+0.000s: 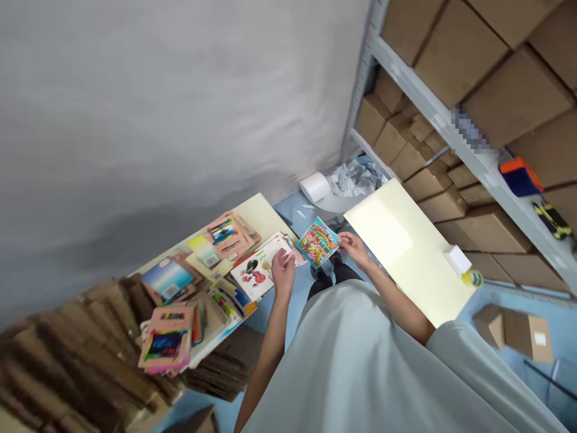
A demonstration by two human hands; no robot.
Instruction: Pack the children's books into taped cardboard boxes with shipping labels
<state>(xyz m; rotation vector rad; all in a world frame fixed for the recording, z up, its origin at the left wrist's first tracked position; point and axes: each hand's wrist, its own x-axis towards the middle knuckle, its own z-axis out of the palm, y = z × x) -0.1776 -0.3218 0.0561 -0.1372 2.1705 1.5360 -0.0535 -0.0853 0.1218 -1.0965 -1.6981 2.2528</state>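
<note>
A small turquoise picture booklet [318, 242] with colourful cartoon drawings is pinched at its right edge by my right hand [355, 249]. It hangs over the floor between two tables. My left hand [283, 272] is over the near edge of a white book [253, 273] with fruit pictures on its cover. The left fingers are loosely bent and apart, with nothing visible in them; whether they touch the book, I cannot tell. Beside that book are a pink-bordered stack of books [229, 236] and a blue-covered book [167, 279].
More books [166, 340] lie on the left table [259, 210]. Flattened cardboard [76, 343] stands at lower left. The cream table [387, 231] on the right carries a white box [457, 260] and tape [472, 278]. Shelves hold cartons [460, 48]. A white roll [315, 187] lies by the wall.
</note>
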